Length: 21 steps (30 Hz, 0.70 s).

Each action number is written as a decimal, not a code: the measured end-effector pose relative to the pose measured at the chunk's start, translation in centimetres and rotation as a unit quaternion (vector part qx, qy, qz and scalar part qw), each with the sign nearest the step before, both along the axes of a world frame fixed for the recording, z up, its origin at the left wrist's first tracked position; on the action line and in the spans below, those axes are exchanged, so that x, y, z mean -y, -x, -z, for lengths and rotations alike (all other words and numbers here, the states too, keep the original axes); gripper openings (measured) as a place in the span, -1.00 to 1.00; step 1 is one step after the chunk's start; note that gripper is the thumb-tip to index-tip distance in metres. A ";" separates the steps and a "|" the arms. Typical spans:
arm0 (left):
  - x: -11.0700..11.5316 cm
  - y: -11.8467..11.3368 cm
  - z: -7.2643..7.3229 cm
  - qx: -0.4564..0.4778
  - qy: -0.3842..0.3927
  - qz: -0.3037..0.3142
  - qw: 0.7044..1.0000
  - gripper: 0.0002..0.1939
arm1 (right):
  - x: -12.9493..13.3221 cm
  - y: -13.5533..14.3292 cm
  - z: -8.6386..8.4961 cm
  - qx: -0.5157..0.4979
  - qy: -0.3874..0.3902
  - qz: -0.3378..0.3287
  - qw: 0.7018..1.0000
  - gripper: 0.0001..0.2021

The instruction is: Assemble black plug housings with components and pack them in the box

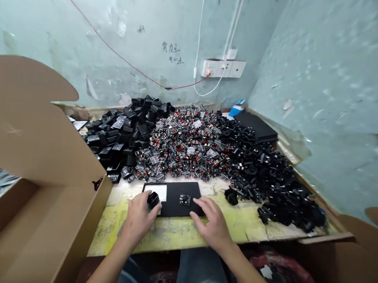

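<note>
My left hand (139, 213) grips a small black plastic housing (153, 200) between thumb and fingers, over the left part of a flat black tray (173, 209). A white rectangle (160, 191) shows in the tray beside that housing. On the tray's dark surface lies a small circuit board (185, 200) with parts on it. My right hand (214, 223) is just right of this board, fingers spread and apart from it, with nothing in them.
Behind the tray are heaps of black housings (121, 130), circuit boards (189, 141) and black plastic parts (264, 177). An open cardboard box (41, 217) stands at left. A socket strip (223, 69) with plugged cables is on the wall. A dark foam block (256, 125) lies at back right.
</note>
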<state>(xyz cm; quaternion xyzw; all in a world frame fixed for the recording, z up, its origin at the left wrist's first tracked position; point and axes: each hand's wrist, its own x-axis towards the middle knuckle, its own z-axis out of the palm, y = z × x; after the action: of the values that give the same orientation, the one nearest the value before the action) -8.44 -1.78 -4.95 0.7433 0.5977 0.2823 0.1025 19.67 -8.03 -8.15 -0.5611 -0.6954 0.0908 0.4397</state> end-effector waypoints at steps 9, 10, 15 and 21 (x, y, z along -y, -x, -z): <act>1.2 -0.6 -1.6 0.144 -0.036 0.047 0.988 -0.74 | -1.7 3.4 0.3 0.052 0.054 0.029 0.997 -0.60; 1.5 -0.8 -2.0 0.155 -0.036 0.061 0.985 -0.74 | -1.8 3.5 0.3 0.053 0.060 0.027 0.996 -0.67; 2.3 -1.5 -3.1 0.194 -0.019 0.081 0.977 -0.73 | -2.3 3.5 -0.2 0.019 0.060 -0.008 0.998 -0.79; 2.6 -2.0 -2.8 0.252 0.026 0.101 0.962 -0.77 | -2.3 4.3 -2.3 -0.131 0.027 -0.063 0.989 -0.77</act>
<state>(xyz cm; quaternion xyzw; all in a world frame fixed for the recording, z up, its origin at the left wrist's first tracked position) -6.47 -4.33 -2.11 0.7015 0.4817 0.4330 0.2971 15.38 -5.73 -5.80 -0.5112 -0.6631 0.2093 0.5051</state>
